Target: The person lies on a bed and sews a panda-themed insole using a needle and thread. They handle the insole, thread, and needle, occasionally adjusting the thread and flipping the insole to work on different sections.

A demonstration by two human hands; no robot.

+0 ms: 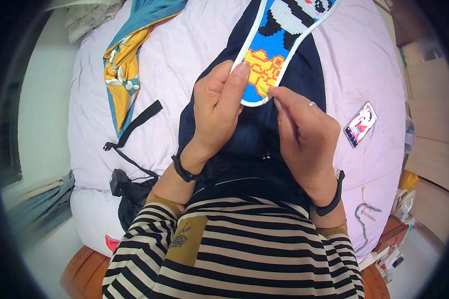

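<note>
My left hand is closed on the heel end of a cross-stitched insole, thumb on top and fingers beneath. White binding edges the insole; its stitching shows a black-and-white panda over a blue ground with yellow and orange shapes near the heel. At the heel's right edge, the thumb and forefinger of my right hand are pinched together. A thin needle-like thing shows beside those fingertips, too small to make out well. The insole's far end is cut off by the upper edge of the picture.
Dark cloth covers my lap on a pale pink bed sheet. To the left lie a teal and yellow fabric and a black strap. A lit phone and a grey cord are on the right.
</note>
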